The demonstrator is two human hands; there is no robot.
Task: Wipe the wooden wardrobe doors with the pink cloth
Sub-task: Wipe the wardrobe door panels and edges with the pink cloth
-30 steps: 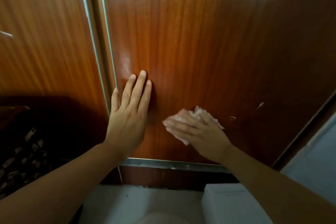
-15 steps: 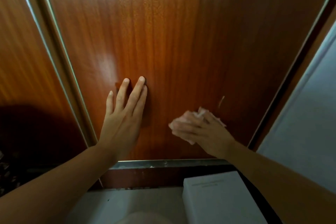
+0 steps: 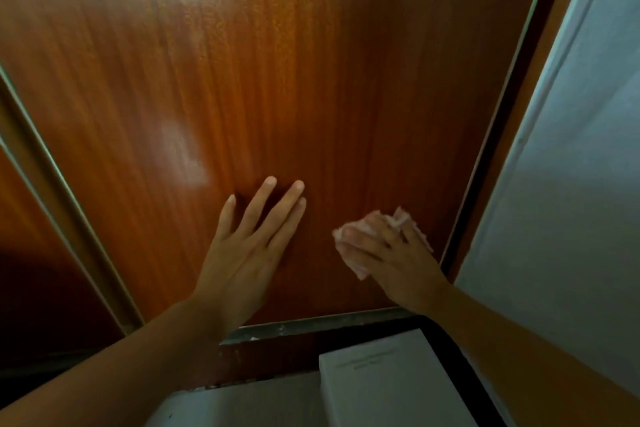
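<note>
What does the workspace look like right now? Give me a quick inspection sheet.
Surface: wooden door, glossy, with bright glare patches near the top and left of the left hand.
Job's things: pink cloth, crumpled, pressed to the door low on its right side.
Clutter: white box below the door's bottom edge.
Hands: left hand flat on the door, fingers spread, empty; right hand over the cloth, pressing it to the wood.
Cables: nothing seen.
Surroundings: metal strip along the door's bottom edge; second door to the left, in shadow; pale wall to the right.
</note>
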